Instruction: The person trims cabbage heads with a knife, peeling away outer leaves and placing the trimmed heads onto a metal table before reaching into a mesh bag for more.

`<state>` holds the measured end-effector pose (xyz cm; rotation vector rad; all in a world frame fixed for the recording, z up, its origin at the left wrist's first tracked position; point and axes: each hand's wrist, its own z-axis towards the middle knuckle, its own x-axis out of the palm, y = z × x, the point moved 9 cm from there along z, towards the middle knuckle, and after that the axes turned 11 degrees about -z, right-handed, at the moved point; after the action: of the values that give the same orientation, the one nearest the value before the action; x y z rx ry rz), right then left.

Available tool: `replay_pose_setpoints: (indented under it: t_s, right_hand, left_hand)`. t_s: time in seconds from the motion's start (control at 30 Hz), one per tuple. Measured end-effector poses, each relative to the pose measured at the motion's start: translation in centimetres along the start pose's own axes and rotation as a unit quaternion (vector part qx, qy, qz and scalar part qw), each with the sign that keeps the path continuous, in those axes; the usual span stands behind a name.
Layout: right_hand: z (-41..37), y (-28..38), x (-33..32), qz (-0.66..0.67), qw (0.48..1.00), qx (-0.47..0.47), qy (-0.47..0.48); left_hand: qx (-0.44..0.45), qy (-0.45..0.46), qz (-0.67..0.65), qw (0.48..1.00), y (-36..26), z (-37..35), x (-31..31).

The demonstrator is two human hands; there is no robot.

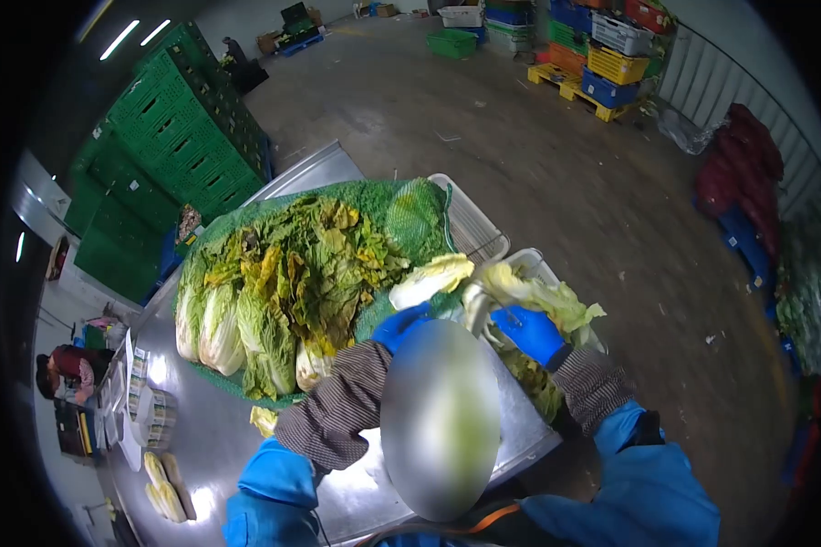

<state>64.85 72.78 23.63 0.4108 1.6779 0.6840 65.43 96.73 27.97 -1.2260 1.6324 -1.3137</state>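
My left hand [401, 325], in a blue glove, is at the edge of the green mesh sack, just below a loose pale cabbage leaf [431, 279]. A blurred oval patch hides part of this hand and whatever lies beneath it. My right hand [531, 335], also gloved in blue, is curled beside a heap of trimmed cabbage leaves [552, 296]. A thin dark line shows near its fingers, but I cannot tell what it grips. To the left, several napa cabbages [221, 328] with yellowed, wilted outer leaves lie on the green mesh sack [417, 219].
The metal table [356, 492] carries another cabbage [163, 488] at its lower left. Pale plastic crates [472, 219] stand at its far edge. Green crates [187, 128] are stacked on the left; colored crates [611, 64] and red mesh sacks [743, 173] stand right. Another person [68, 369] bends at far left.
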Motion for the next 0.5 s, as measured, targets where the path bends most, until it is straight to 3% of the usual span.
replay_pose_setpoints:
  t_s: [0.07, 0.13, 0.23, 0.27, 0.3, 0.33, 0.37, 0.4, 0.47, 0.5]
  right_hand:
    - [4.3, 0.2, -0.2, 0.079, 0.996, 0.003, -0.028]
    - [8.3, 2.6, -0.6, 0.163, 0.982, -0.028, -0.087]
    - [13.0, 7.8, -2.4, 0.028, 0.973, -0.067, -0.218]
    - [14.0, 9.9, -2.9, -0.004, 0.965, -0.089, -0.245]
    - [15.2, 11.6, -3.0, -0.055, 0.984, -0.041, -0.166]
    - [16.7, 12.3, -2.4, -0.102, 0.982, -0.042, -0.152]
    - [18.1, 12.8, -1.7, -0.149, 0.978, -0.042, -0.138]
    - [19.4, 12.7, -1.1, -0.194, 0.972, -0.042, -0.124]
    - [21.5, 10.9, -1.3, -0.155, 0.962, -0.055, -0.216]
    - [22.2, 9.3, -2.0, -0.111, 0.953, -0.079, -0.271]
  left_hand:
    - [0.044, -0.035, 0.102, 0.993, 0.1, 2.7, -5.0]
    - [0.089, -0.116, 0.322, 0.935, -3.2, 4.1, -7.6]
    - [0.112, -0.043, 0.551, 0.826, -3.0, 10.0, -10.2]
    - [0.055, -0.079, 0.525, 0.845, -3.3, 11.5, -11.3]
    - [-0.004, -0.115, 0.496, 0.861, -3.5, 12.7, -11.8]
    - [-0.064, -0.15, 0.462, 0.872, -3.6, 13.3, -12.1]
    - [-0.069, -0.162, 0.461, 0.87, -4.3, 13.4, -11.6]
    - [-0.027, -0.128, 0.514, 0.848, -4.6, 14.6, -11.0]
    - [0.057, -0.056, 0.611, 0.788, -4.8, 16.6, -10.1]
    - [0.179, 0.0, 0.677, 0.714, -8.0, 15.3, -6.7]
